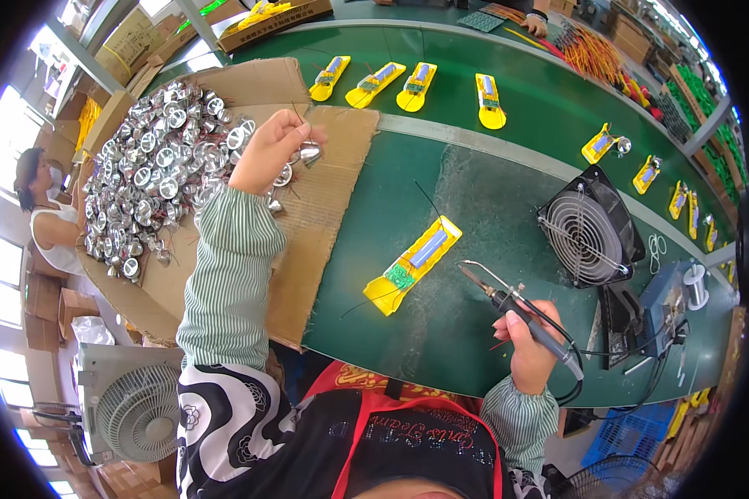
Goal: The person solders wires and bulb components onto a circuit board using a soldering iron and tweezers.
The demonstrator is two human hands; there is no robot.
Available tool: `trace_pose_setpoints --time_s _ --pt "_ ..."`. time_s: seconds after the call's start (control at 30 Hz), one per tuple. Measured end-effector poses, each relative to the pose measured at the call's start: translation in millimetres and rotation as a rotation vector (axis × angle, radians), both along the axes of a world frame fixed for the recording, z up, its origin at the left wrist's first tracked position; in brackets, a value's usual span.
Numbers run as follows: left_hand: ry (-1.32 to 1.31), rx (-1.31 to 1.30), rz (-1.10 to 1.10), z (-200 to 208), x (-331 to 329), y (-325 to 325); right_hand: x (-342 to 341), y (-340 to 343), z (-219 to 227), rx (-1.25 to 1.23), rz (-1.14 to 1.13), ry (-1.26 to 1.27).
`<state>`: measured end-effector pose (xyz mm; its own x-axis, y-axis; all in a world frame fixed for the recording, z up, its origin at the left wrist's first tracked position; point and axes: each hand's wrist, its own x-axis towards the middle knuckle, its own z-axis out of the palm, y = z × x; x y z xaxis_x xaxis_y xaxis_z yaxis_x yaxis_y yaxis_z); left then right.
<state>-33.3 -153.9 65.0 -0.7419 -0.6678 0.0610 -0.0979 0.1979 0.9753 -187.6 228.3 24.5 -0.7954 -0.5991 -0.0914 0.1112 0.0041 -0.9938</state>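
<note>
My left hand (268, 154) is raised over the edge of a cardboard tray, fingers pinched on a small silver lamp reflector (310, 153) with thin wires. Heaped in the cardboard tray (341, 145) are many similar silver reflectors (154, 162). My right hand (531, 353) grips a soldering iron (549, 339) with a thin metal tube along it; its tip points left, toward an open yellow housing (449, 227). That housing lies on the green bench, apart from both hands. Inside it are a bluish cylindrical battery (429, 248) and a green circuit part (399, 277), with black wires sticking out.
A black square fan (587, 229) stands right of the housing. Beyond it sit a blue soldering station (670, 303) and a solder spool (696, 287). Several yellow housings (490, 100) lie on the green belt (441, 50) behind a metal rail. Another person's hand (535, 25) shows at the far side.
</note>
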Motion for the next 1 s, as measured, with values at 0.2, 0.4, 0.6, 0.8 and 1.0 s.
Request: trace_pose_setpoints --time_s 0.2,0.4,0.6,0.8,1.0 --pt "-0.188 -0.064 -0.064 14.2 5.4 57.3 3.7 -0.8 1.6 -0.010 0.012 -0.012" --pt "-0.389 -0.644 -0.168 -19.4 16.8 136.7 6.4 -3.5 1.8 -0.045 0.082 -0.034" --pt "-0.437 -0.600 -0.170 -49.7 14.5 157.8 16.8 -15.6 -1.7 -0.062 0.197 -0.075" --pt "-0.323 -0.597 -0.196 -59.0 17.2 158.6 24.0 -33.1 -9.7 -0.049 0.232 -0.106" --pt "-0.319 -0.576 -0.221 -60.8 18.8 156.7 22.0 -39.2 -16.5 -0.027 0.256 -0.128"
